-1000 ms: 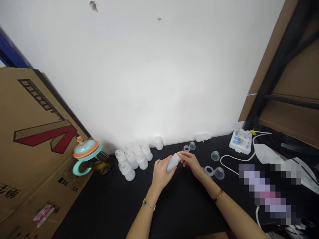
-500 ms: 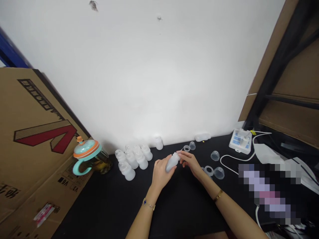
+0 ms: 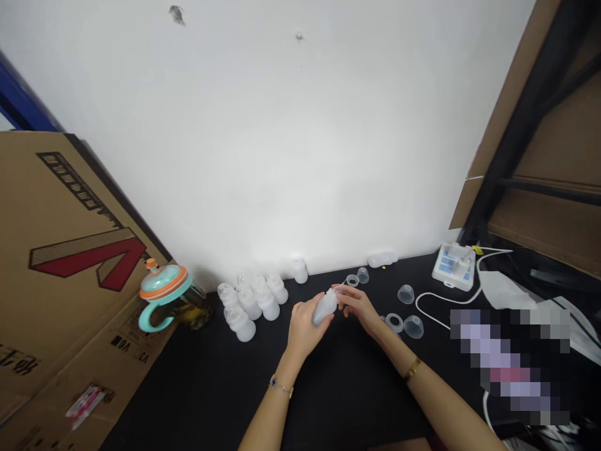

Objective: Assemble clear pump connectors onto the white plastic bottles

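Observation:
My left hand (image 3: 305,322) is wrapped round a frosted white baby bottle (image 3: 325,308), tilted with its neck up and to the right. At the bottle's mouth, my right hand (image 3: 355,304) pinches a small clear piece that looks like a teat (image 3: 339,290); the fingers partly hide it. Near my right wrist lie a white ring (image 3: 394,323) and a clear dome cap (image 3: 414,326). Another dome cap (image 3: 405,294) sits farther back. Beyond my right fingers are a second ring (image 3: 352,280) and a smaller-looking cap (image 3: 362,275).
Several capped baby bottles (image 3: 241,324) stand grouped at left. One bottle (image 3: 300,270) stands by the wall; another (image 3: 382,259) lies there. A teal-lidded jug (image 3: 176,297) stands beside a carton (image 3: 70,213). At right are a power strip (image 3: 453,267) and white cable (image 3: 422,307).
The view has shifted very slightly. Both hands stay at the bottle, with only a tiny movement of my right fingers at its mouth.

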`<state>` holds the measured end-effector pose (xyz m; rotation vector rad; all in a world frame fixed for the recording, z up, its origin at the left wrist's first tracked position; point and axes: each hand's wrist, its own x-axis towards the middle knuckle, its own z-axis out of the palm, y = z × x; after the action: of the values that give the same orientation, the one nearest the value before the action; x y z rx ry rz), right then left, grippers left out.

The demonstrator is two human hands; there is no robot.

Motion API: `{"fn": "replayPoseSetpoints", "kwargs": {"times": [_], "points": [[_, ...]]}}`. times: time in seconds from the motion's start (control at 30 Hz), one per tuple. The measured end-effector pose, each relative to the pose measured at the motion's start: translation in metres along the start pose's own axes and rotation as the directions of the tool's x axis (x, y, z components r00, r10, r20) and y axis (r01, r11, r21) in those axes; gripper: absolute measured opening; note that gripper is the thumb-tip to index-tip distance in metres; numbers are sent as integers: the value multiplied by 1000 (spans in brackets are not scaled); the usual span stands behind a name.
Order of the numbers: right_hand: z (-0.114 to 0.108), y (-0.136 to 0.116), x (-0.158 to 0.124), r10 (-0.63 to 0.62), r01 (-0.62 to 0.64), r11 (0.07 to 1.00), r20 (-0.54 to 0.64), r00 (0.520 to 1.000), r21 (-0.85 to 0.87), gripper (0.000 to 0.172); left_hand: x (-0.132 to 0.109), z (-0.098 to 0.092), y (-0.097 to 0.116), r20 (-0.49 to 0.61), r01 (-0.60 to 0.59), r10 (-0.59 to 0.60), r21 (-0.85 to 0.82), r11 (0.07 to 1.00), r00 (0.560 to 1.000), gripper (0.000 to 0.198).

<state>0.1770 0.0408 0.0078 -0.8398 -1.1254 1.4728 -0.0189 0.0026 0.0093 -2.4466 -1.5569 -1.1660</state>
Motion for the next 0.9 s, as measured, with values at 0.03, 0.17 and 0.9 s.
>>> {"fn": "replayPoseSetpoints", "kwargs": {"times": [0.03, 0.17, 0.9], "points": [[0, 0, 0, -3, 3, 1000, 0, 1000, -3, 49, 0, 0, 0, 1, 1, -1, 1, 1000, 1000, 46], [0, 1, 1, -9, 9, 1000, -1, 1000, -10, 47, -1, 2, -2, 6, -8, 8, 6, 1000, 1000, 47], [0, 3, 3, -15, 14, 998, -17, 1000, -59, 46, 0, -1, 2, 33, -18, 18, 20, 1000, 999, 46]]}}
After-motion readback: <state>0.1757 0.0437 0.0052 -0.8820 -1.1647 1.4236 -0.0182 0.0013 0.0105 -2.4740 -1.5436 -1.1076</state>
